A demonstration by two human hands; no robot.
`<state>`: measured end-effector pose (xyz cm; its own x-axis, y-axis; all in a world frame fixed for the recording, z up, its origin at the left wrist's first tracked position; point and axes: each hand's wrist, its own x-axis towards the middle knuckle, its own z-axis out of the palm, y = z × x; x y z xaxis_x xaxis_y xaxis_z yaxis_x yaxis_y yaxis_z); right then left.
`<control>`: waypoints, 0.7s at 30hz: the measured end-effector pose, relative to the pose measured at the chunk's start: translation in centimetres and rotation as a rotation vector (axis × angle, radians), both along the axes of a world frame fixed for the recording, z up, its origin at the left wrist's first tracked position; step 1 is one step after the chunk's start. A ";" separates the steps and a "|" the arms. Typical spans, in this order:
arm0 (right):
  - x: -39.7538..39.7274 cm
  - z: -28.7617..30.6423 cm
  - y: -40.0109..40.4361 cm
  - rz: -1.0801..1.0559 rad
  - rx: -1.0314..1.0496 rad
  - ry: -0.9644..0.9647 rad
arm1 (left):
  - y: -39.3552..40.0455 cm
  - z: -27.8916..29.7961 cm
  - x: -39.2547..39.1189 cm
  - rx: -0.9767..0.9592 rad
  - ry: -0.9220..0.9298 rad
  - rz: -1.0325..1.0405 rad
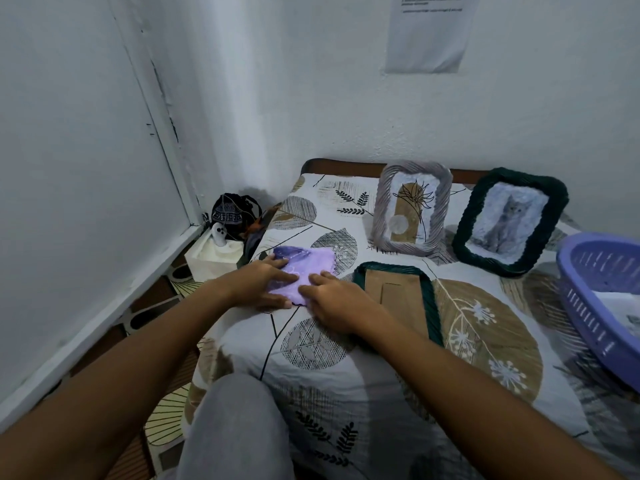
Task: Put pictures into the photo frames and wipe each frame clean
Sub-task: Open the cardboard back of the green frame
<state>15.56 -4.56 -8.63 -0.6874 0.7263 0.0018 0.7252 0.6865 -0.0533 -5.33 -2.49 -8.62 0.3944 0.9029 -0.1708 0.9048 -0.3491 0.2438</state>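
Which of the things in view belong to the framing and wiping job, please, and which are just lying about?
Job:
- purple cloth, under left hand and right hand
- face-down green frame
- standing grey frame, leaf picture
- standing green frame, cat picture

Lying about:
- purple basket
- tissue box
- dark pouch
- wall notice

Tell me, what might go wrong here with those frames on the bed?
The grey frame and the dark green frame with the cat picture stand upright on the soft bedspread, so shifting weight could topple them. The face-down frame lies right beside the right hand, which could knock it.
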 end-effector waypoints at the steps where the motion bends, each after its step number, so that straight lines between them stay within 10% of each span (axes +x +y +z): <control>1: -0.1 0.0 0.3 -0.008 -0.003 -0.001 | 0.4 0.1 0.0 -0.002 0.013 0.003; 9: 1.1 0.4 0.5 -0.087 -0.120 0.107 | 1.0 0.7 0.5 0.009 0.062 0.011; 16: 9.0 1.9 -1.5 -0.466 -0.129 0.585 | -2.6 1.5 8.2 0.099 -0.620 0.089; 21: 14.3 2.0 -3.1 -0.791 -0.231 0.843 | -3.8 -0.2 13.9 0.018 -0.788 0.211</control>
